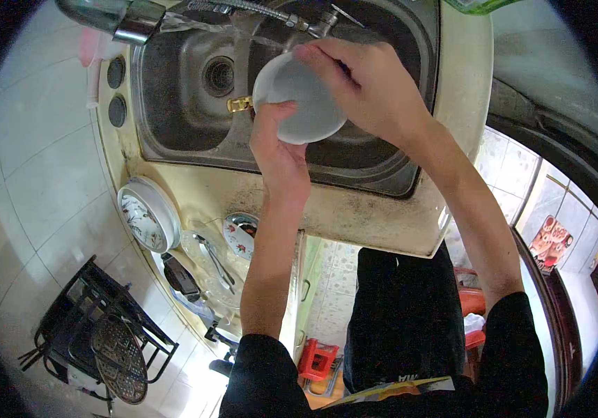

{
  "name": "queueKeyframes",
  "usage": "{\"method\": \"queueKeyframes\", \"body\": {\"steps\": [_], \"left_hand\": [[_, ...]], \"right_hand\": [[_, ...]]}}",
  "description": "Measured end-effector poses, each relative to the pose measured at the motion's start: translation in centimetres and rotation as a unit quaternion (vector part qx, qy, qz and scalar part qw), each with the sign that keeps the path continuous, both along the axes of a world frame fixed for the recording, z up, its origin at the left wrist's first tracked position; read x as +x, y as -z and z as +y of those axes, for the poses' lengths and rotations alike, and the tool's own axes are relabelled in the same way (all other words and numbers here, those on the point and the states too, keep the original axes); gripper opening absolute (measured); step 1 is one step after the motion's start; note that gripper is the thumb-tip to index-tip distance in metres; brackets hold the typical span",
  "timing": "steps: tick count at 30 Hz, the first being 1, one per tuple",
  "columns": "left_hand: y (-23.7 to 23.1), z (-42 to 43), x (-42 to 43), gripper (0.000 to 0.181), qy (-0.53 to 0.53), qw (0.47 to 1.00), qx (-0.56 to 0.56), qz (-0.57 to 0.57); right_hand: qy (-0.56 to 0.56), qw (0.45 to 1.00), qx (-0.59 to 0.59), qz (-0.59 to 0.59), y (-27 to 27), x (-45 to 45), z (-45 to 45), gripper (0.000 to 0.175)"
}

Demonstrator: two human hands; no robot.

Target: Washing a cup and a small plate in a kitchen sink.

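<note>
A pale, round bowl (306,99) is tilted over the double-basin stainless steel sink (241,149). My left hand (280,141) grips its near left edge, thumb over the inside and fingers underneath. At the opposite edge, my right hand (372,86) has thumb and curled fingers on the rim; some of its fingers are hidden. Water (199,24) streams from the metal faucet (137,23) towards the bowl's far side. A gold-coloured metal piece (240,104) shows just left of the bowl, partly covered by it.
A flexible metal hose (257,11) and a tap fitting (327,22) cross the sink's far side. Stacked dishes (147,214), a floral plate (239,232) and metal tongs (215,261) lie on the left counter. A black rack (100,334) hangs on the tiled wall.
</note>
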State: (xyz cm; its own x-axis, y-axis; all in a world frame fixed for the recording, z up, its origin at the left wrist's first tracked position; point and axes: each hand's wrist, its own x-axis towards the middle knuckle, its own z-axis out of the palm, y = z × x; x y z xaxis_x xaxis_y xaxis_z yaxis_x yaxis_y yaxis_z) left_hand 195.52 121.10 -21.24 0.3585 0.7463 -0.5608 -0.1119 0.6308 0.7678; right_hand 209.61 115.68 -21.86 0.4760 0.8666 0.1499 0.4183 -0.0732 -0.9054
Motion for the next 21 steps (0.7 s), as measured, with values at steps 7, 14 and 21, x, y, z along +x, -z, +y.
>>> {"method": "queueKeyframes", "body": {"steps": [7, 14, 21], "left_hand": [[0.8, 0.0, -0.1, 0.045, -0.029, 0.998, 0.007, 0.056], [0.2, -0.5, 0.3, 0.046, -0.054, 0.996, 0.032, 0.064], [2.1, 0.4, -1.9, 0.041, 0.106, 0.967, 0.156, 0.173]], "right_hand": [[-0.014, 0.994, 0.102, -0.021, 1.9, -0.3, 0.0, 0.022], [-0.037, 0.999, -0.015, 0.004, 1.7, -0.3, 0.0, 0.018], [-0.018, 0.979, -0.173, 0.105, 2.7, -0.3, -1.0, 0.031]]}}
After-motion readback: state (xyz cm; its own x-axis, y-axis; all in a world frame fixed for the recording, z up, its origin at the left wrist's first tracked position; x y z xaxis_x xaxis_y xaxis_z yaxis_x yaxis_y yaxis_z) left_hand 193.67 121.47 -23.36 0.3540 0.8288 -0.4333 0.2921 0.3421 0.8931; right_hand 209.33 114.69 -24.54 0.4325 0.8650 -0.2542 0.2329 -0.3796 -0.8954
